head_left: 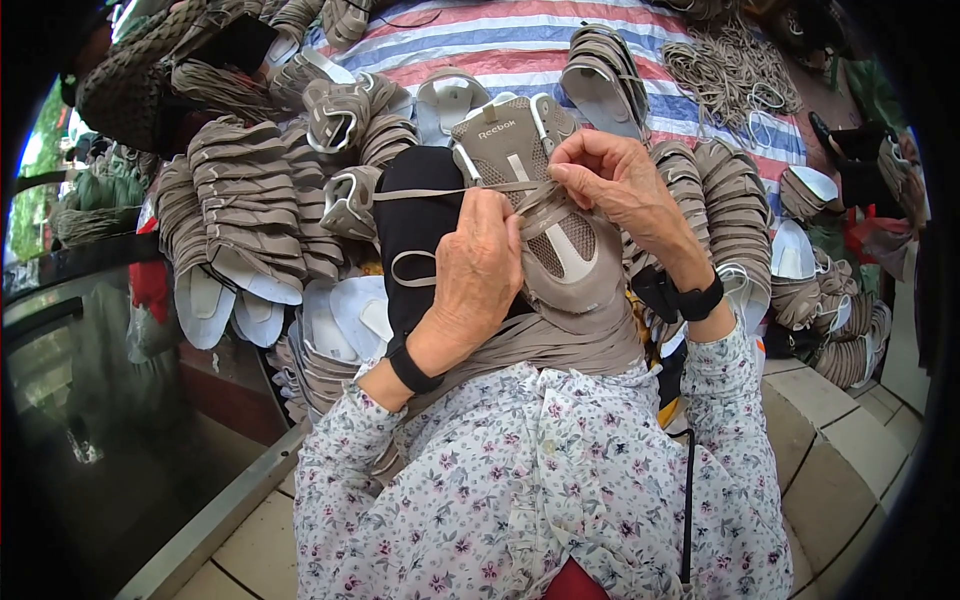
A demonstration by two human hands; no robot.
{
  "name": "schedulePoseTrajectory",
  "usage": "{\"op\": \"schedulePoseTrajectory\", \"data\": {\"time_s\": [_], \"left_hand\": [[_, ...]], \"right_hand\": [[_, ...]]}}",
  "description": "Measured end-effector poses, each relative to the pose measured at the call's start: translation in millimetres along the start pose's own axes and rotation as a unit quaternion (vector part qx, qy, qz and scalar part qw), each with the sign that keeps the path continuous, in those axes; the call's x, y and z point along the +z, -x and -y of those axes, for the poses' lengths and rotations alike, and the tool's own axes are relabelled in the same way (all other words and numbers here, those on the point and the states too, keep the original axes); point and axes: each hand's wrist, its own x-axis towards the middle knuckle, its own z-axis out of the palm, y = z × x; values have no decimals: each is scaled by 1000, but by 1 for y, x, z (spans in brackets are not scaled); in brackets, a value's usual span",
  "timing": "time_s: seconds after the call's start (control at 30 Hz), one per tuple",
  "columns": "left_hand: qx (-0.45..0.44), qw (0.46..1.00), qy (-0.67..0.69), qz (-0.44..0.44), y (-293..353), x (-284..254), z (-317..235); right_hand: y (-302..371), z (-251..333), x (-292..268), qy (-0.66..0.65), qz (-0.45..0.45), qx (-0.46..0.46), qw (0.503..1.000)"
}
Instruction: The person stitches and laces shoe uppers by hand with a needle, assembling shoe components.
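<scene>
i hold a taupe mesh shoe upper (540, 215) on my lap, resting over a black form (415, 235), and work a flat beige lace (430, 192) across its front. my left hand (478, 270) is closed on the lace and upper near the middle, fingers curled down, while my right hand (615, 180) pinches the lace end between thumb and fingertips just above the eyelets. by my reckoning the lacing is only partly done: a few crossings lie over the pale centre strip, and a loose loop of lace trails over the black form to the left. the upper is soft woven mesh with paler smooth trim and a padded tongue; the lace is flat and limp. around me, stacks of matching uppers (245, 205) curve in ribbed rows, some showing white inner linings (205, 305), and i cannot tell which of them are laced. a heap of loose laces (730, 60) sits on a striped woven sheet (520, 35) beyond. both wrists wear black bands, and my floral sleeves (540, 480) fill the lower frame.
</scene>
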Motion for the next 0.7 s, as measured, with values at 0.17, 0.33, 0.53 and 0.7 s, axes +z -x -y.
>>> {"op": "schedulePoseTrajectory", "data": {"time_s": [0.17,0.33,0.53,0.7], "left_hand": [[-163,965,179,101,-12,-21,5],[-58,975,167,137,-26,-40,20],[77,982,81,151,-34,-47,37],[137,983,33,120,-36,-50,38]], "right_hand": [[-1,1,-1,-42,-1,36,998],[-8,-3,-5,-255,17,76,964],[-21,-17,-16,-310,-64,73,946],[-31,-27,-65,-381,-141,18,913]]}}
